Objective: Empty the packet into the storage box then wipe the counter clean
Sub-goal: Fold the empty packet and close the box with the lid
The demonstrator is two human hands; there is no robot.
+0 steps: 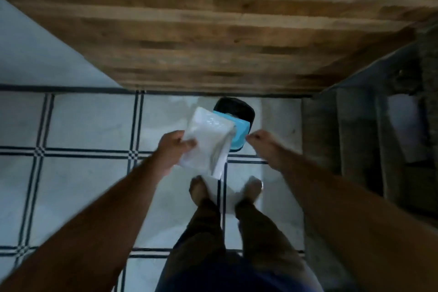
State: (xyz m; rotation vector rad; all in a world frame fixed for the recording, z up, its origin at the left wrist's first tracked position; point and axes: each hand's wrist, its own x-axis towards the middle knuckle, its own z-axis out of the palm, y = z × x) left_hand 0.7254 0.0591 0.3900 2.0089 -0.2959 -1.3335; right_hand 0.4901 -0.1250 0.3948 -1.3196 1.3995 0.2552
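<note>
My left hand (176,149) grips a white plastic packet (208,142) by its left edge and holds it tilted over a black box (233,106) that stands on the floor. The box has a light blue lid (240,136), which is raised on the near side, with the dark opening showing behind it. My right hand (259,143) has curled fingers whose tips meet the lid's right edge. The packet hides part of the lid and box. The frame is blurred, so I cannot see whether anything falls from the packet.
A wooden panelled surface (213,31) fills the top of the view, just behind the box. The white floor tiles (90,123) have dark line borders. Grey steps (355,137) rise at the right. My bare feet (201,192) stand just before the box.
</note>
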